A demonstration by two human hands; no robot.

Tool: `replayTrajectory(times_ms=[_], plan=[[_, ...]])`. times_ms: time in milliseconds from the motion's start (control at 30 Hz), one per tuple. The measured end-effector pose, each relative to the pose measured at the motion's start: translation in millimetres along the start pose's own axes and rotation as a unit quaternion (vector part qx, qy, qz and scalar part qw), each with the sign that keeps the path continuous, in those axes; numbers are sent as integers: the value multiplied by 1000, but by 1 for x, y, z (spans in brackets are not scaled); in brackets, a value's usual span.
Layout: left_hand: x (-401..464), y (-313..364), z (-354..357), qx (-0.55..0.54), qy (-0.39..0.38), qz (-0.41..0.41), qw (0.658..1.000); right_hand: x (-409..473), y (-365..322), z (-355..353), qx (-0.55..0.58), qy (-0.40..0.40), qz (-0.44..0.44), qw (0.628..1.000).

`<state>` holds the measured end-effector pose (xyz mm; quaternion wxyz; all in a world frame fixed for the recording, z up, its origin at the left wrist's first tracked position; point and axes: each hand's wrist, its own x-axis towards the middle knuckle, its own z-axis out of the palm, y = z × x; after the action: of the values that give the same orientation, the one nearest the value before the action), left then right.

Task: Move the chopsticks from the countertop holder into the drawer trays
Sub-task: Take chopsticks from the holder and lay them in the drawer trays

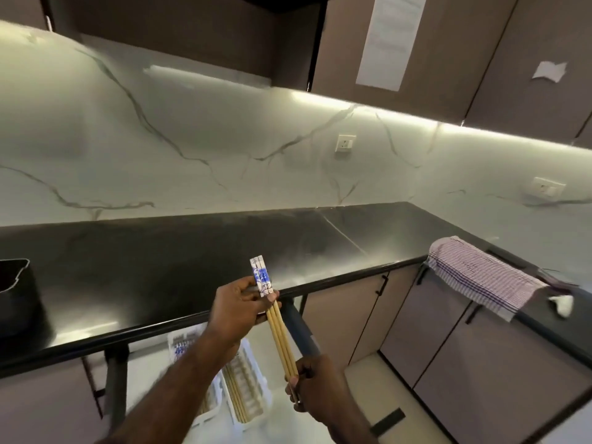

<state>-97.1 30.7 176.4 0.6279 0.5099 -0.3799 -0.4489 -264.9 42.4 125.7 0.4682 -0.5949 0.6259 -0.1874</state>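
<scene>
A small bundle of wooden chopsticks [279, 334] with blue-and-white patterned tops is held in the air over the counter's front edge. My left hand [238, 312] pinches the bundle just below the patterned tops. My right hand [315, 384] grips the thin lower ends. Below my arms the open drawer holds white trays [253, 392], and more chopsticks [237, 395] lie in them. A dark container [16, 293], perhaps the holder, stands on the counter at the far left, cut off by the frame edge.
The black countertop [192, 257] runs along a white marble backsplash and turns a corner at the right. A striped purple-and-white cloth [480, 277] hangs over the right counter edge. Cabinet doors [448, 347] with dark handles stand below. Wall sockets [345, 143] sit on the backsplash.
</scene>
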Motion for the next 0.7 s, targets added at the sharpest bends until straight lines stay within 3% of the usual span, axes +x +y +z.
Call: replayTrajectory(times_ms=[200,400,700], plan=[[55,-93,-17,31,34,-118,992,81,33,11,-59,-56,108,991],[88,-163,-32,80,53,-207,974,127,41,23,-184,-110,144,966],[88,-228,-34,245,55,-249,935,179,76,53,-230,-157,156,948]])
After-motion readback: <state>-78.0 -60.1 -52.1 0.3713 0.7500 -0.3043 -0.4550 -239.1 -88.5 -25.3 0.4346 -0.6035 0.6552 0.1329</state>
